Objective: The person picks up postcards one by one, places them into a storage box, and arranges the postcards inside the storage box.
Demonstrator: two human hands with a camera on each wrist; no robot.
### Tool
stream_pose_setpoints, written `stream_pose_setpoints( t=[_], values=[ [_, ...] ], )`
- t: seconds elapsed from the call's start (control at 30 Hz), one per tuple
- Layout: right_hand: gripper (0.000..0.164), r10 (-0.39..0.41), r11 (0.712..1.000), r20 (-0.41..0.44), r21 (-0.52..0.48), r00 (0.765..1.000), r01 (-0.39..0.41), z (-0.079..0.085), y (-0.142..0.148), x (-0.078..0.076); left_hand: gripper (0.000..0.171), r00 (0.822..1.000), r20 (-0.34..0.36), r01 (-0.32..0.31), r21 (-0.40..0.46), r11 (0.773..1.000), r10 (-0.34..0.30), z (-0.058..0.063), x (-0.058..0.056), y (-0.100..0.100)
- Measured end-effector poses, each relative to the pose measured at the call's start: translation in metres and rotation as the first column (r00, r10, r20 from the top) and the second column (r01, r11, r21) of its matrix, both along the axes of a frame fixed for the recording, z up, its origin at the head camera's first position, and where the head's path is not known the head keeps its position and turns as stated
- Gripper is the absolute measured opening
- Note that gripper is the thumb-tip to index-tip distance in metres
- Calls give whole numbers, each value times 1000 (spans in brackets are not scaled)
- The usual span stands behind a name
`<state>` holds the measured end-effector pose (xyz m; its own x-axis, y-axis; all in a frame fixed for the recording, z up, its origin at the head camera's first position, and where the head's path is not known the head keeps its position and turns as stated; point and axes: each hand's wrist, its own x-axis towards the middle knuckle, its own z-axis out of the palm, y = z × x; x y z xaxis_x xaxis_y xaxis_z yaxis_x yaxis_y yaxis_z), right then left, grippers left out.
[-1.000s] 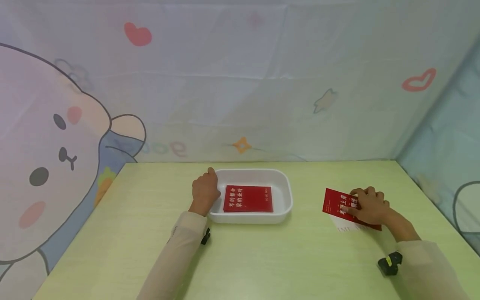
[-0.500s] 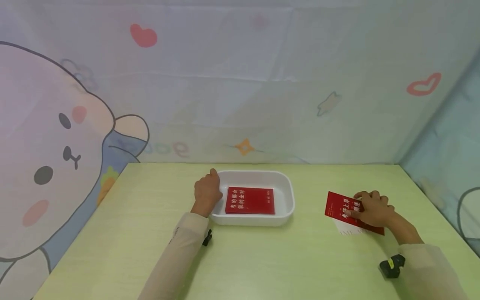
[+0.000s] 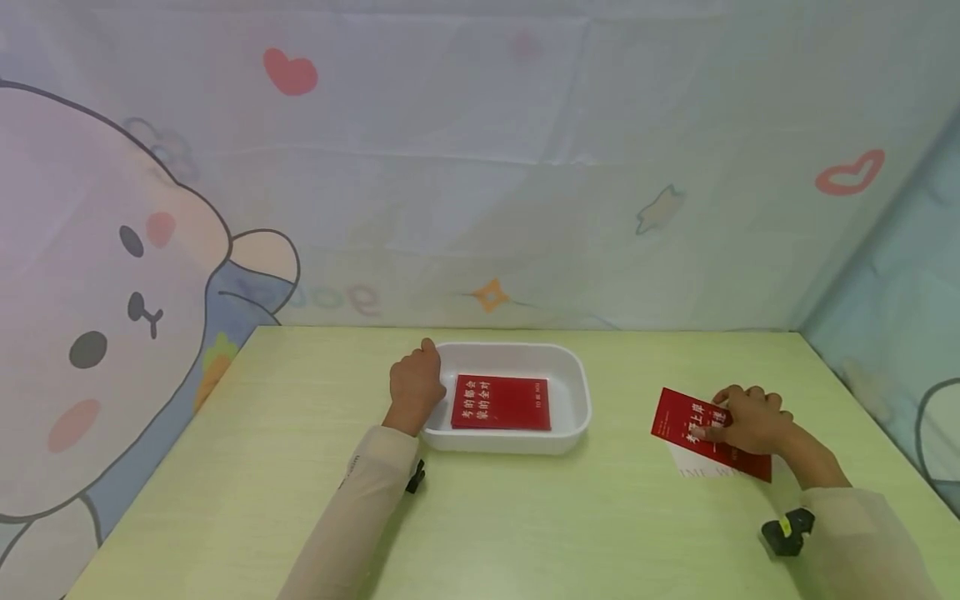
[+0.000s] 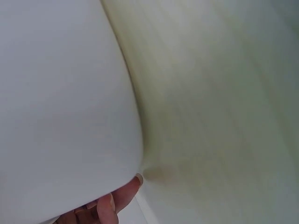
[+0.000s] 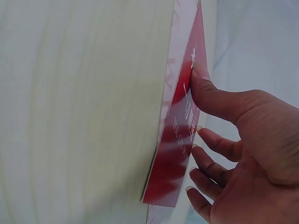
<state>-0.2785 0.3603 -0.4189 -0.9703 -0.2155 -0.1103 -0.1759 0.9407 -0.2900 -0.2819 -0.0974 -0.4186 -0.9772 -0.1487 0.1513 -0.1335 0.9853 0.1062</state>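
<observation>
A white plastic tray (image 3: 510, 442) stands near the middle of the table, with red cards (image 3: 501, 403) bearing white lettering lying flat in it. My left hand (image 3: 416, 387) grips its left end; in the left wrist view, fingers (image 4: 126, 195) show at the edge of the tray wall. On the right, my right hand (image 3: 757, 429) holds a red card (image 3: 675, 417) between thumb and fingertips. That card slants over a white card (image 3: 693, 462) with pale lettering on the table. In the right wrist view, the thumb (image 5: 219, 100) presses the red face, and one card edge is raised.
The pale yellow-green table (image 3: 570, 533) ends at a printed cloth backdrop (image 3: 480, 183) behind. Another cloth side (image 3: 911, 275) borders the right. A small black device (image 3: 787, 532) sits at the right wrist, and another (image 3: 416, 477) at the left.
The red card in my right hand has tipped a little further up off the white card. The whole head view has shifted slightly. My left hand stays on the tray.
</observation>
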Motion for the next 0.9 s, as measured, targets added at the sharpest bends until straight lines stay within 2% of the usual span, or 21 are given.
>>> stream_pose_setpoints(
  t=[0.17, 0.4, 0.63, 0.9],
  values=[
    [78, 4, 1000, 6, 1, 1000, -4, 0, 1, 2, 40, 1000, 8, 3, 1, 1000, -3, 0, 1, 1],
    [78, 8, 1000, -33, -2, 999, -8, -3, 3, 1, 39, 1000, -1, 4, -4, 1000, -4, 0, 1, 1],
    [81, 23, 999, -25, -29, 999, -23, -1, 3, 2, 39, 1000, 4, 9, -12, 1000, -9, 1, 1, 0],
    [78, 28, 999, -60, -43, 998, -31, -1, 3, -1, 39, 1000, -10, 6, -19, 1000, -7, 1, 1, -1]
  ],
)
